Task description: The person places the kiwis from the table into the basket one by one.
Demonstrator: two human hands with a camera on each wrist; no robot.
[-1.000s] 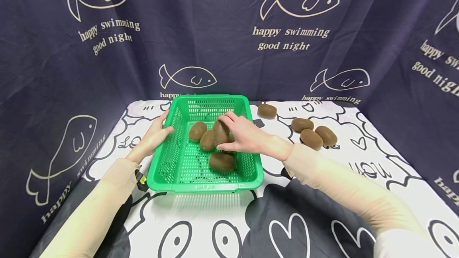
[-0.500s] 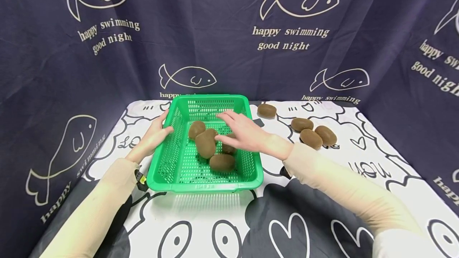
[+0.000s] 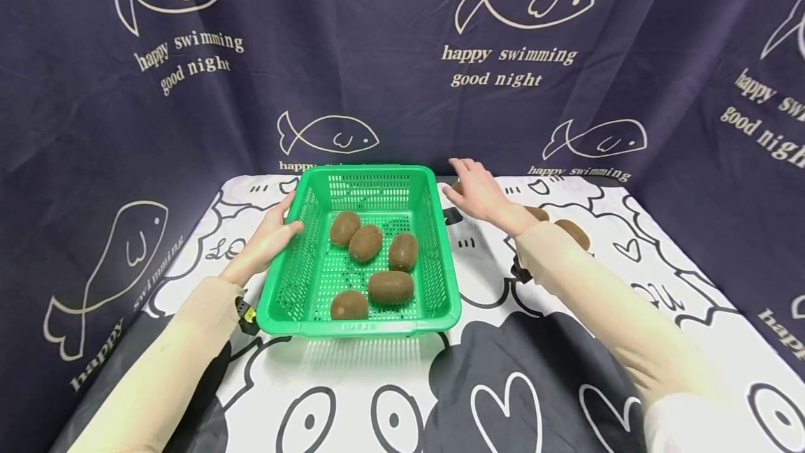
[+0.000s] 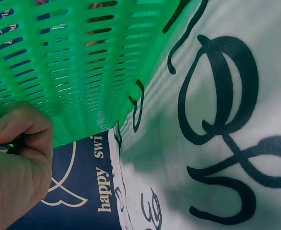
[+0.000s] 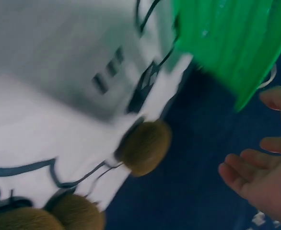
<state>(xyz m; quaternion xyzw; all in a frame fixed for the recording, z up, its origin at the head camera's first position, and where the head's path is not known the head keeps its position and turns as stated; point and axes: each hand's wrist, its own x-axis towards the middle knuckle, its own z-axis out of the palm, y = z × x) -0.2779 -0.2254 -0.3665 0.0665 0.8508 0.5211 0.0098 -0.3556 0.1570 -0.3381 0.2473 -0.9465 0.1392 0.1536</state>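
A green plastic basket (image 3: 361, 329) with slotted walls stands on the table, with several brown kiwis (image 3: 366, 243) lying apart or close together on its floor. My left hand (image 3: 270, 236) grips the basket's left rim, the thumb over the edge; the left wrist view shows that hand (image 4: 23, 158) against the slotted wall. Beyond the basket's right side, my right hand (image 3: 481, 194) is in the air with its fingers spread and holds nothing. Nearest to it is a lone kiwi (image 5: 146, 147) at the table's back, mostly covered by the hand in the head view.
More kiwis (image 3: 572, 233) lie on the table to the right, partly behind the right forearm. A patterned black-and-white cloth (image 3: 490, 397) covers the table. Dark blue fish-print curtains (image 3: 402, 89) rise at the back and both sides.
The right hand let go of a kiwi inside the basket, then moved up and right, out over the table. That kiwi rolled to the basket's front. The left hand stayed put.
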